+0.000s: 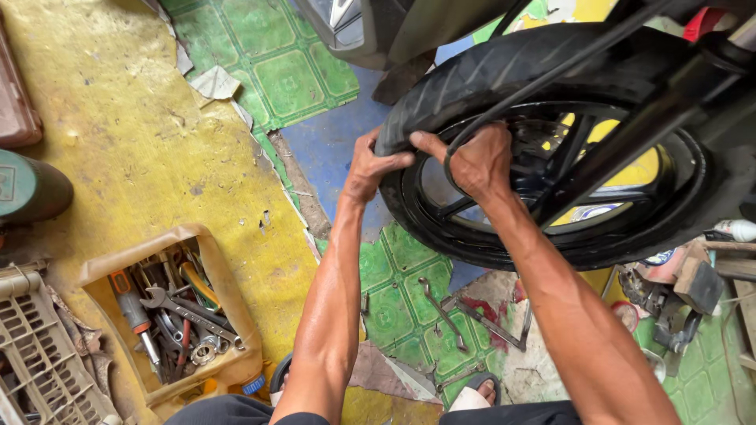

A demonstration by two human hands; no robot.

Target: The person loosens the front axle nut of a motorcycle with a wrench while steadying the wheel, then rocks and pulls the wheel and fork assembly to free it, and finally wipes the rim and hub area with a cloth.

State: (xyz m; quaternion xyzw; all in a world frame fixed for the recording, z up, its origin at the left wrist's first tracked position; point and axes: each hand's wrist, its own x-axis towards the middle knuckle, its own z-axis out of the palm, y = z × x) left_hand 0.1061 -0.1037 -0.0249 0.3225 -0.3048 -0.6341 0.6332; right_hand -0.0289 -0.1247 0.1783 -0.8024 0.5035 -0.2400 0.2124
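Observation:
A black motorcycle tyre (pixel 472 75) on a black spoked rim (pixel 504 236) fills the upper right, held in the fork (pixel 630 134). My left hand (pixel 368 167) grips the tyre's near edge from the outside, thumb pressed on the sidewall. My right hand (pixel 476 161) clamps over the tyre's bead at the rim, fingers curled inward. A thin black cable (pixel 543 79) loops past my right hand.
A cut-open yellow plastic container (pixel 228 315) holds wrenches and screwdrivers at lower left, beside a beige crate (pixel 39 354). Tyre levers (pixel 441 311) lie on the green patterned floor between my arms. A green cylinder (pixel 31 189) stands at left; engine parts (pixel 669 299) at right.

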